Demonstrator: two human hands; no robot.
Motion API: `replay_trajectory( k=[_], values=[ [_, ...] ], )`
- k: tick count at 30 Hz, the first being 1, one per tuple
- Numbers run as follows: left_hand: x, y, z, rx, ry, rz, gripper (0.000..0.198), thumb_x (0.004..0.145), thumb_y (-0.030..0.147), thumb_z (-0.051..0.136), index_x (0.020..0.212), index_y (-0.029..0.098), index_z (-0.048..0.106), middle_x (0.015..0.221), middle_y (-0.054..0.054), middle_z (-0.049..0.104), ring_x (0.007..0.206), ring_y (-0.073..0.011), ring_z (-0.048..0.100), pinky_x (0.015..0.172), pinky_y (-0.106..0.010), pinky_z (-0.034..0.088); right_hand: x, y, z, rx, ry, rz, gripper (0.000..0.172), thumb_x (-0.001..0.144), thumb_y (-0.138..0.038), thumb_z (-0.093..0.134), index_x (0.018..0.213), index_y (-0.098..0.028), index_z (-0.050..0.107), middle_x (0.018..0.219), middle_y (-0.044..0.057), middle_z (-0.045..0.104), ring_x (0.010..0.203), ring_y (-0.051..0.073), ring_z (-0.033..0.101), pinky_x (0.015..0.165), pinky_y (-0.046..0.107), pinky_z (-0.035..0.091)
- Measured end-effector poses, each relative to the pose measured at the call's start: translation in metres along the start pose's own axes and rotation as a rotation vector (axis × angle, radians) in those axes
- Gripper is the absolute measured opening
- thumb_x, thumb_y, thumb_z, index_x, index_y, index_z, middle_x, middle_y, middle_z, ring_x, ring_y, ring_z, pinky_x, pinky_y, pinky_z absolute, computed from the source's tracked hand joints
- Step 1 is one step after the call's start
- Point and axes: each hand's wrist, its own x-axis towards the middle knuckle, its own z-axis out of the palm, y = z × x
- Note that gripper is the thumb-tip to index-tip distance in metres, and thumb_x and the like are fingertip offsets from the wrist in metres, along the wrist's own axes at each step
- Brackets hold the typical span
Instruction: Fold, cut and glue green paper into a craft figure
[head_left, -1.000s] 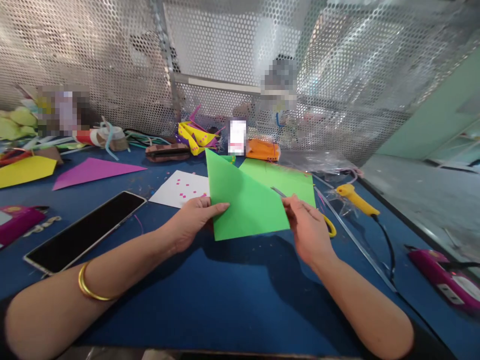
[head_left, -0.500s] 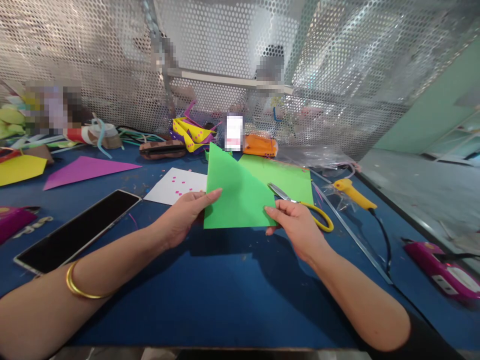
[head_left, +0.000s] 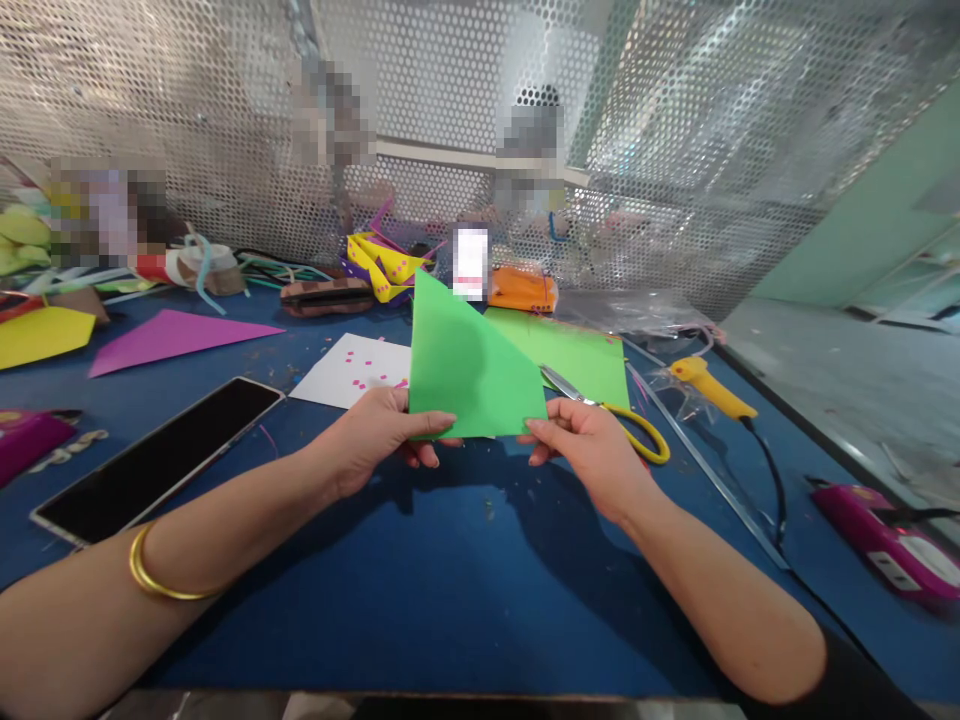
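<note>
Between my two hands a green sheet (head_left: 472,370), with a slanting upper edge, is held up above the blue table. My left hand (head_left: 386,425) pinches its lower left corner, thumb in front and fingers behind. At the lower right corner, my right hand (head_left: 577,440) grips it the same way. Yellow-handled scissors (head_left: 637,430) lie just beyond my right hand, partly on a lighter green sheet (head_left: 585,350). Left of the held sheet, a white sheet with small pink pieces (head_left: 330,375) lies flat, partly covered by my left hand.
A dark-screened phone or tablet (head_left: 165,455) lies at left, near a purple sheet (head_left: 176,340) and a yellow sheet (head_left: 45,335). On the right are a yellow glue gun (head_left: 709,387) and a magenta power strip (head_left: 885,540). A perforated metal screen (head_left: 435,90) stands behind the table.
My left hand has slid down the sheet's left edge to its lower corner. The green sheet's bottom edge has risen slightly. My right hand has barely moved.
</note>
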Motion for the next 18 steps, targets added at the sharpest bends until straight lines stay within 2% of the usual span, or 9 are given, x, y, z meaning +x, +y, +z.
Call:
replay_trajectory(
  k=[4,7,11,14,18],
  values=[
    [0.0011,0.0004,-0.0004,-0.088,-0.002,-0.034,0.028,0.068,0.038,0.081,0.079,0.014,0.076,0.076,-0.010,0.077,0.061,-0.0173,0.070,0.051,-0.021,0.050,-0.0007,-0.0027,-0.0028,0.012,0.007,-0.001,0.024,0.067,-0.038,0.074,0.066,-0.020,0.057,0.058,-0.001,0.066,0.057,0.015,0.066,0.064,0.030,0.051],
    [0.0033,0.0003,-0.0006,-0.224,0.080,0.011,0.025,0.072,0.037,0.079,0.082,0.015,0.077,0.081,-0.009,0.078,0.072,-0.0179,0.071,0.062,-0.023,0.055,-0.0024,-0.0065,-0.0046,0.008,-0.020,0.006,0.026,0.066,-0.036,0.075,0.062,-0.021,0.055,0.053,-0.003,0.062,0.057,0.016,0.066,0.064,0.031,0.052],
    [0.0051,-0.0019,0.0002,-0.322,0.184,0.003,0.017,0.068,0.023,0.080,0.081,0.014,0.076,0.085,-0.009,0.078,0.071,-0.0179,0.070,0.067,-0.027,0.057,-0.0036,-0.0098,-0.0043,0.005,-0.057,0.021,0.024,0.067,-0.036,0.073,0.062,-0.020,0.055,0.055,-0.003,0.060,0.057,0.015,0.064,0.064,0.031,0.052],
    [0.0042,-0.0025,0.0024,-0.365,0.184,-0.017,0.016,0.068,0.020,0.080,0.081,0.013,0.076,0.087,-0.010,0.078,0.069,-0.0179,0.070,0.068,-0.028,0.058,-0.0026,-0.0081,-0.0036,0.009,-0.027,0.021,0.023,0.069,-0.039,0.071,0.068,-0.020,0.058,0.061,-0.004,0.060,0.056,0.013,0.062,0.063,0.029,0.051],
    [0.0046,0.0023,0.0010,-0.386,0.195,-0.036,0.019,0.072,0.022,0.079,0.088,0.012,0.076,0.092,-0.010,0.078,0.073,-0.0184,0.071,0.065,-0.026,0.059,-0.0009,-0.0053,-0.0055,-0.006,-0.024,0.008,0.028,0.067,-0.039,0.073,0.062,-0.020,0.053,0.057,-0.006,0.053,0.051,0.011,0.058,0.058,0.027,0.048]
  ],
)
